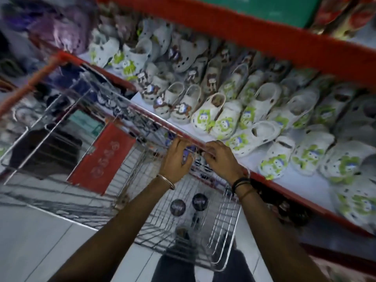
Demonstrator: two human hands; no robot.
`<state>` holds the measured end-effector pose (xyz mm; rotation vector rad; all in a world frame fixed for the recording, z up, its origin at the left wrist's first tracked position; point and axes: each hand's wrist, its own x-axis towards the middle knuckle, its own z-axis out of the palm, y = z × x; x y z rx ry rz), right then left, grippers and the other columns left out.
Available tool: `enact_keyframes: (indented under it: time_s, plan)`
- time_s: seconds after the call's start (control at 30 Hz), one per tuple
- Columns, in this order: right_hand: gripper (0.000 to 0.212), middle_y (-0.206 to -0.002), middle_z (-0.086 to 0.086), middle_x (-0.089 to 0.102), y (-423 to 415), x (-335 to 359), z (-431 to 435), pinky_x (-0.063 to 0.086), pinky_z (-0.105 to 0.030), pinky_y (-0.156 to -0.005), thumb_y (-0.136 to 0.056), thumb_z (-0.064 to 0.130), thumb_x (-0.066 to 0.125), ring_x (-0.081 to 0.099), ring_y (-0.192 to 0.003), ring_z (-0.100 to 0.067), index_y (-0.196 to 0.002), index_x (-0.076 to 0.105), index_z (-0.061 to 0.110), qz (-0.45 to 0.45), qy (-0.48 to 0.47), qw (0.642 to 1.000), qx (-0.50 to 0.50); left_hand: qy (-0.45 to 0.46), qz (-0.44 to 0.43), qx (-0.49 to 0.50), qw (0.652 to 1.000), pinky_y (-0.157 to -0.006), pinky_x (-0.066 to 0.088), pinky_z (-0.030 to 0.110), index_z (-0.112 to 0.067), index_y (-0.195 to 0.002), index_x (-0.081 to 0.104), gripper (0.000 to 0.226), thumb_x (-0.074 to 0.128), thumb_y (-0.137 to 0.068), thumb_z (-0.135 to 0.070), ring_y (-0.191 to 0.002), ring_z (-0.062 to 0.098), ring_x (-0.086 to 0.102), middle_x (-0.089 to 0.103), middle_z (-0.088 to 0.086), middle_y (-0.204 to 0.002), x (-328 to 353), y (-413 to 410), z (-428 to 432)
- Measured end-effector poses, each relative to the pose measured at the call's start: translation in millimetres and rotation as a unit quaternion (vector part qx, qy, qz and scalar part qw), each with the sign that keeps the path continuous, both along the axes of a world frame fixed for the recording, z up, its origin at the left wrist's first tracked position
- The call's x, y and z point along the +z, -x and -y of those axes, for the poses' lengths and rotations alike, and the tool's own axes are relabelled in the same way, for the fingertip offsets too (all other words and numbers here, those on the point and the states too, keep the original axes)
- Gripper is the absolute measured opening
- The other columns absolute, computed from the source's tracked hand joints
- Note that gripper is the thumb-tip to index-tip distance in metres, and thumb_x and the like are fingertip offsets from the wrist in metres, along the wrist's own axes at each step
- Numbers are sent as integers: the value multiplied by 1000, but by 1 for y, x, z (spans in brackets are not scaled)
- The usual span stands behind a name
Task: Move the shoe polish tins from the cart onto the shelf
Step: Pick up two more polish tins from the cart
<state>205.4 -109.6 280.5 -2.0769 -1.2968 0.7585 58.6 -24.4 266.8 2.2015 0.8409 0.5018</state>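
Note:
The wire cart (130, 180) stands against the red-edged shelf (303, 186). Two round black shoe polish tins (177, 207) (199, 201) lie flat on the cart's floor, near me. At the cart's far side, by the shelf edge, my left hand (177, 161) curls around blue-purple tins (188, 152). My right hand (221, 157) closes on the same cluster from the right, fingers bent against the cart rim. Motion blur hides how the tins sit between the hands. More dark tins lie blurred on the lower shelf (109, 102) past the cart.
White clogs with green and brown cartoon prints (221, 117) fill the shelf in rows. A red panel (101, 157) hangs on the cart's inner flap. The cart's red handle (30, 86) is at left. Pale floor tiles (40, 241) lie below, my legs at the bottom.

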Motion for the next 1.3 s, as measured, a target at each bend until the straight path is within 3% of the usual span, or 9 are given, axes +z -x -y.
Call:
enact_keyframes:
  time_s: [0.13, 0.3, 0.4, 0.47, 0.6, 0.73, 0.9, 1.07, 1.3]
  plan:
    - [45, -141, -16, 48, 21, -67, 0, 45, -45, -100, -93, 26, 53, 51, -123, -34, -133, 47, 7, -18, 117, 993, 12, 73, -109, 28, 991, -83, 50, 43, 0, -123, 49, 49, 43, -85, -29, -104, 40, 54, 45, 24, -128, -66, 21, -3]
    - [47, -134, -19, 51, 43, -138, 0, 47, -44, -94, -91, 30, 51, 53, -118, -38, -132, 45, 7, 58, 289, 955, 25, 153, -201, 11, 967, -91, 50, 46, 1, -115, 52, 32, 55, -84, -8, -105, 37, 54, 47, 22, -122, -139, 33, 7]
    - [45, -138, -19, 48, 61, -181, 9, 43, -43, -98, -93, 28, 47, 49, -122, -38, -131, 44, 6, 54, 338, 939, 34, 198, -284, -17, 938, -99, 45, 44, -1, -122, 47, 39, 55, -86, -11, -116, 37, 48, 43, 21, -128, -176, 40, 17]
    - [51, -150, -16, 34, 71, -205, 20, 37, -44, -106, -93, 27, 48, 38, -133, -36, -139, 36, 10, 38, 353, 934, 39, 209, -330, -6, 921, -102, 42, 44, -2, -126, 45, 42, 54, -86, -13, -122, 36, 42, 41, 20, -132, -193, 45, 24]
    - [80, -157, -10, 17, 87, -237, 41, 34, -47, -111, -82, 22, 67, 19, -143, -33, -147, 20, 17, 34, 351, 934, 65, 195, -391, 14, 899, -97, 45, 45, -5, -129, 41, 54, 60, -82, -23, -124, 35, 38, 38, 18, -135, -223, 59, 43]
    - [82, -159, -6, 12, 94, -254, 49, 33, -52, -111, -79, 13, 68, 10, -145, -35, -146, 21, 22, 51, 329, 942, 40, 188, -441, -10, 877, -95, 49, 48, -10, -134, 30, 78, 72, -71, -31, -124, 35, 38, 31, 16, -139, -245, 68, 59]
    - [72, -153, -8, 23, 88, -260, 46, 41, -49, -106, -82, 11, 63, 24, -136, -35, -144, 28, 19, 55, 314, 948, 16, 165, -430, -23, 887, -96, 51, 44, -8, -136, 26, 82, 74, -72, -26, -124, 34, 38, 32, 17, -139, -257, 69, 61]
    - [71, -141, -11, 38, 82, -246, 36, 47, -49, -97, -73, 13, 70, 38, -126, -39, -135, 35, 12, 33, 291, 956, -23, 170, -420, -8, 891, -94, 52, 46, -8, -132, 32, 82, 77, -67, -26, -122, 35, 40, 37, 16, -136, -242, 66, 49]
    - [80, -144, -10, 36, 72, -195, 23, 46, -48, -102, -69, 15, 76, 40, -127, -38, -137, 33, 12, -10, 256, 965, -49, 111, -402, 8, 909, -90, 52, 46, -7, -131, 31, 79, 75, -67, -25, -121, 36, 40, 38, 15, -135, -190, 62, 22]
